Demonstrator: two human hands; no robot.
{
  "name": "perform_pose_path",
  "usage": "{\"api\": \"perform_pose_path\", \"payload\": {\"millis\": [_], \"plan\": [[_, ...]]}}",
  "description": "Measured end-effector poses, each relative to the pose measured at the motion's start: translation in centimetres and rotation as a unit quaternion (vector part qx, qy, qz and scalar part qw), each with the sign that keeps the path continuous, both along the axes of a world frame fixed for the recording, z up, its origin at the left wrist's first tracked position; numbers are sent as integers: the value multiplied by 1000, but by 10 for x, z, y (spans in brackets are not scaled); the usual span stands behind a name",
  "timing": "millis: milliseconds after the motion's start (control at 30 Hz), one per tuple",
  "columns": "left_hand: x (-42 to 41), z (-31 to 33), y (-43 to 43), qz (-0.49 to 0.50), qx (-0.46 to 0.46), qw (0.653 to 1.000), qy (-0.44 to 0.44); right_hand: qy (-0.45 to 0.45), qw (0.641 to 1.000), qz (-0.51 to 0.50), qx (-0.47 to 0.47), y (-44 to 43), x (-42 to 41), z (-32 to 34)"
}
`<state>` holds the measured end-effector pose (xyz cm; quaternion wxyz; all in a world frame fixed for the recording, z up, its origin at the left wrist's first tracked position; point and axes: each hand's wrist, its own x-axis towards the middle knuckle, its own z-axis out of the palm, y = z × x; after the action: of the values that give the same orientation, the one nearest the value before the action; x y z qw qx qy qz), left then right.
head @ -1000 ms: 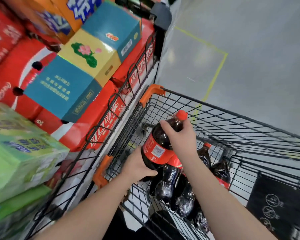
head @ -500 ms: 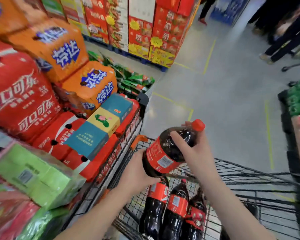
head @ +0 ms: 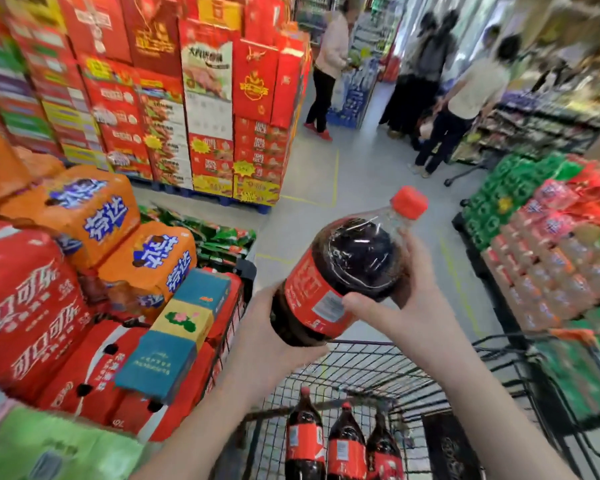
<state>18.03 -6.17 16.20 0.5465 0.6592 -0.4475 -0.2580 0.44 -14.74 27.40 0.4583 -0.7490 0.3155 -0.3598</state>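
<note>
**Location: supermarket aisle**

Pallet stacks of red gift cartons (head: 222, 98) and shrink-wrapped soda cases (head: 94, 213) on the left, with green and pink multipacks (head: 534, 237) on the right. Wire shopping cart (head: 378, 365) carries three cola bottles (head: 343, 441), with the held cola bottle (head: 354, 265) above it. Shoppers (head: 465, 98) stand at stocked shelves (head: 541, 126).

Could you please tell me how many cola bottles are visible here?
4. One cola bottle is held tilted above the shopping cart; three more bottles stand side by side inside it, at the bottom of the view. Others may be hidden below the frame.
</note>
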Motion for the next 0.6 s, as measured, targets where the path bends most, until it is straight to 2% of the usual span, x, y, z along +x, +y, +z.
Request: {"api": "perform_pose_path", "payload": {"millis": [367, 600], "plan": [[1, 47, 28, 18, -46, 998, -47, -111, 992, -29, -48, 40, 8, 33], [-25, 61, 63, 72, -31, 995, -62, -147, 987, 31, -50, 56, -12, 32]]}}
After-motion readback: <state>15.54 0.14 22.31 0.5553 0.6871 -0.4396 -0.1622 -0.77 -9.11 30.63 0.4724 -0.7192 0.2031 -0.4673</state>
